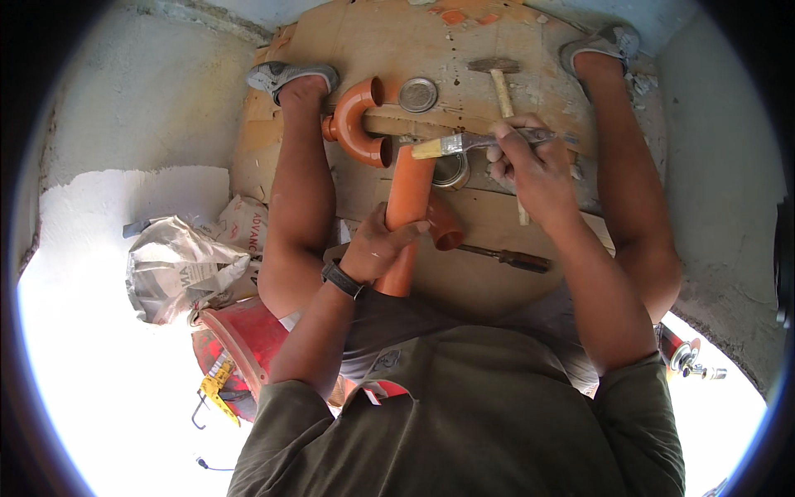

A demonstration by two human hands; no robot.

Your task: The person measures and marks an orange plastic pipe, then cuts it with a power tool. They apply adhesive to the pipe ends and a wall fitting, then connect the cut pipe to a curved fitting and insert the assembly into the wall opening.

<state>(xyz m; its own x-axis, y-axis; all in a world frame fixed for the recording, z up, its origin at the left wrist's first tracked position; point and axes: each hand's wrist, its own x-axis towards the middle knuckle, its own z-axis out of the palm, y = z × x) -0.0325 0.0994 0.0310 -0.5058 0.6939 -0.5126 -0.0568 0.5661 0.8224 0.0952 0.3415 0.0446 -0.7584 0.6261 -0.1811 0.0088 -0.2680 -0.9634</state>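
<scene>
My left hand point(383, 247) is wrapped round an orange plastic pipe point(411, 189), held upright between my legs. In my right hand point(534, 166) is a paintbrush point(480, 141), its pale bristles touching the pipe's upper end. Behind the pipe and partly hidden by it stands an open tin can point(451, 171). A short orange pipe fitting point(444, 228) lies just right of the pipe. Farther off to the left rests a curved orange trap pipe point(354, 124), with a round metal lid point(417, 95) beside it.
A hammer point(502, 87) lies on the cardboard point(348, 37) beyond my right hand, its handle partly hidden. Nearer is a screwdriver point(522, 261). At left are a crumpled plastic bag point(186, 265) and a red bucket point(248, 335). Walls point(720, 166) rise on both sides.
</scene>
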